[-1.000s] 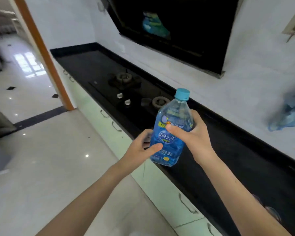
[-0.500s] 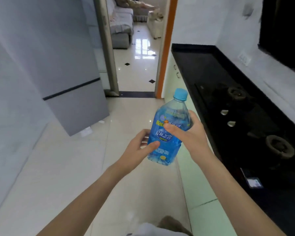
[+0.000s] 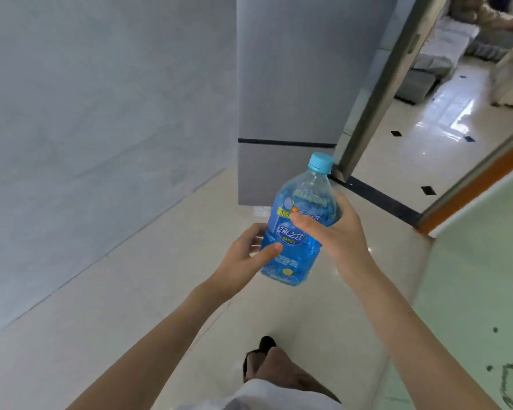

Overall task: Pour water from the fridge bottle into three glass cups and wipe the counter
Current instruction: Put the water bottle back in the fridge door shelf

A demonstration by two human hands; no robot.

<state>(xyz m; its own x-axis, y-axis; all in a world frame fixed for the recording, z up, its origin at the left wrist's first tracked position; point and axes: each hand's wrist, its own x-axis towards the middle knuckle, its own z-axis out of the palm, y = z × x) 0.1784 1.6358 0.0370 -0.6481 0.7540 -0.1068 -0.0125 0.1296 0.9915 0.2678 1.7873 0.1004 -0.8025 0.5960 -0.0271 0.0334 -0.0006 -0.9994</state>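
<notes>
A blue plastic water bottle (image 3: 301, 232) with a light-blue cap and a blue label hangs upright, slightly tilted, in front of me over the floor. My right hand (image 3: 335, 232) grips its upper body from the right, thumb across the label. My left hand (image 3: 246, 255) holds its lower part from the left, thumb pressed on the label. The cap is on. No glass cups or counter top are in view.
The grey fridge (image 3: 288, 93) stands shut straight ahead, beside a grey wall (image 3: 101, 113) on the left. A doorway (image 3: 427, 137) opens to a tiled room at upper right. Pale green cabinet fronts (image 3: 480, 276) run along the right. My foot (image 3: 264, 359) is on the floor below.
The view has swung left, away from the black counter and stove, toward the fridge. Both hands kept the same hold on the bottle.
</notes>
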